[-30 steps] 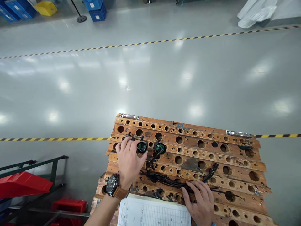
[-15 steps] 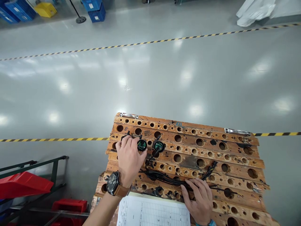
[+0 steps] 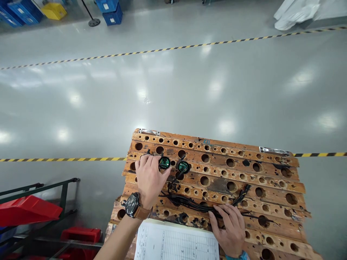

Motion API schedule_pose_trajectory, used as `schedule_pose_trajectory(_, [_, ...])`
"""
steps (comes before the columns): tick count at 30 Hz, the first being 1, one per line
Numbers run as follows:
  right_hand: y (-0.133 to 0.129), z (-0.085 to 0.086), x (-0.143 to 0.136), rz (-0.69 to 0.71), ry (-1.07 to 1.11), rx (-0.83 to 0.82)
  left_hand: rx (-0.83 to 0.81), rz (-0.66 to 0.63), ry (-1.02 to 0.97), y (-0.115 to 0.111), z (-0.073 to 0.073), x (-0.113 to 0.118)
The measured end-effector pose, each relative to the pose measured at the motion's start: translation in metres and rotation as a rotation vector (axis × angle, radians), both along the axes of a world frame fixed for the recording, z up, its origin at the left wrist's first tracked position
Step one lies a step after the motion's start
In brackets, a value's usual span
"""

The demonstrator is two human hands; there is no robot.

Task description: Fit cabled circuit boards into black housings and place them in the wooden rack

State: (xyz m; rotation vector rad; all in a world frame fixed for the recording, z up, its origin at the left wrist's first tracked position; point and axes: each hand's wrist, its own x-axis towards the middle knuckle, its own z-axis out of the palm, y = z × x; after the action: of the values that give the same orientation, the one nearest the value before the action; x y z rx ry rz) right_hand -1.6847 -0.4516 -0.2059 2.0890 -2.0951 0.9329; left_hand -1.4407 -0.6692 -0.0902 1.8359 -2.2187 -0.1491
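Note:
My left hand (image 3: pixel 150 177) has its fingers curled over the board's left side, with its thumb against a round black housing (image 3: pixel 164 163) that shows a green circuit board. A second housing of the same kind (image 3: pixel 183 167) sits just to the right, apart from the hand. Under my left fingers another dark part is mostly hidden. A bundle of black cables (image 3: pixel 189 204) runs across the wooden board (image 3: pixel 217 169). Closed over the bundle's right part is my right hand (image 3: pixel 230 225), thumb and fingers on the cables.
Printed sheets (image 3: pixel 176 240) lie on the board's near edge. The board has rows of round holes and metal handles (image 3: pixel 273 151) at its far corners. Red bins (image 3: pixel 29 211) stand on a dark rack at left. Striped tape (image 3: pixel 67 159) marks the floor.
My left hand and the housing by its thumb have shifted very slightly up and right. The right hand stays on the cables.

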Motion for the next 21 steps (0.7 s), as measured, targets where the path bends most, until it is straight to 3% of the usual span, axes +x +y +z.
schedule_pose_trajectory(12, [-0.005, 0.006, 0.002, 0.013, 0.013, -0.01, 0.046, -0.07, -0.033, 0.001, -0.006, 0.002])
schedule_pose_trajectory(21, [-0.004, 0.006, 0.002, -0.001, 0.004, 0.004, 0.084, -0.123, -0.074, 0.001, 0.003, 0.012])
